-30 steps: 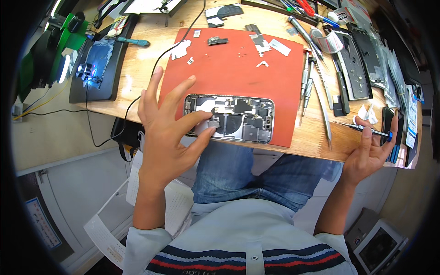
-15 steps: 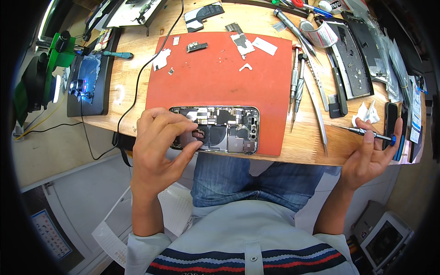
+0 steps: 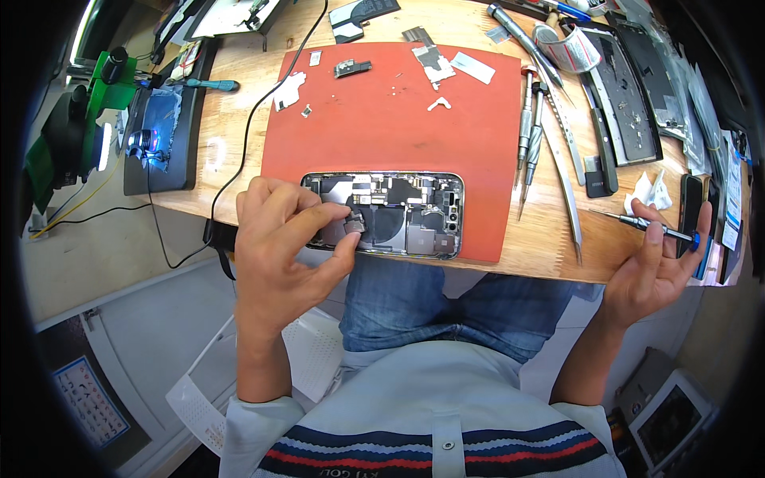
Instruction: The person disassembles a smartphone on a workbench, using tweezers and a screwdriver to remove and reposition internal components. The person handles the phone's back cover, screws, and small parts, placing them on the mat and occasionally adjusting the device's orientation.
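An opened phone (image 3: 430, 241) lies sideways near the front edge of the red-orange mat (image 3: 374, 143), its circuit board and inner parts bare. Over its left half, the thumb and forefinger of my left hand (image 3: 279, 247) are closed on a small dark part (image 3: 355, 223). Whether this piece still touches the phone, I cannot tell. Off to the right, my right hand (image 3: 647, 279) holds a thin screwdriver (image 3: 649, 227) with a blue end cap across its fingers. The driver's tip points left, away from the phone.
Small metal shields and a dark module (image 3: 352, 68) lie on the mat's far part. Right of it are two screwdrivers (image 3: 534, 143), a long curved metal tool (image 3: 567, 191), crumpled tissue (image 3: 647, 193) and a black frame (image 3: 625, 103). A black cable (image 3: 249, 119) crosses the left side.
The small dark part between my left fingers now shows more fully and at another angle. My right hand keeps the screwdriver. The whole view has shifted slightly.
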Demonstrator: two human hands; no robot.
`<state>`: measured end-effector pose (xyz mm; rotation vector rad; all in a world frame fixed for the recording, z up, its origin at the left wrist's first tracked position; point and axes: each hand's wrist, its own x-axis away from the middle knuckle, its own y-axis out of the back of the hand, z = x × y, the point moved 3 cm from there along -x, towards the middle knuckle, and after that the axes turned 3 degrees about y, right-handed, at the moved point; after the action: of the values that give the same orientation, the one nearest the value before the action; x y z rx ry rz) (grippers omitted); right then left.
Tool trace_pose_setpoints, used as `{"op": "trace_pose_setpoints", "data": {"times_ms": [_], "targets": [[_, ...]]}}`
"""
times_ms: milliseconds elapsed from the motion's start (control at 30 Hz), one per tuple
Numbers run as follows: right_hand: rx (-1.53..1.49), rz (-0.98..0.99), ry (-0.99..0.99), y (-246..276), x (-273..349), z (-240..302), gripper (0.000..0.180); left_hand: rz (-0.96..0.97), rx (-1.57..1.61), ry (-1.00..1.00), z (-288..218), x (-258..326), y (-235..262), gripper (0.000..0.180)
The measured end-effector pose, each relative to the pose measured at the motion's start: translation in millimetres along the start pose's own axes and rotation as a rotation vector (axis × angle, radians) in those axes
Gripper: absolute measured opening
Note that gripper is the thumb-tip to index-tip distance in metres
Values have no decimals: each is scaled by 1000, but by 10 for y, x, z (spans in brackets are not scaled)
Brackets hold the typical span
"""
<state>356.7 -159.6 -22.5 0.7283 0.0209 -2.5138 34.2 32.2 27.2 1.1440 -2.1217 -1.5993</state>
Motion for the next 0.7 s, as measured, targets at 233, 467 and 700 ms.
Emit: {"op": "trace_pose_setpoints", "data": {"times_ms": [233, 467, 700], "targets": [[-20, 8, 15, -17, -2, 6, 67, -93, -83, -105, -39, -57, 29, 31], [3, 14, 21, -31, -2, 17, 66, -72, -43, -154, -283, -285, 31, 33], [-16, 20, 25, -31, -5, 17, 67, -22, -50, -235, -502, -544, -209, 26]]}}
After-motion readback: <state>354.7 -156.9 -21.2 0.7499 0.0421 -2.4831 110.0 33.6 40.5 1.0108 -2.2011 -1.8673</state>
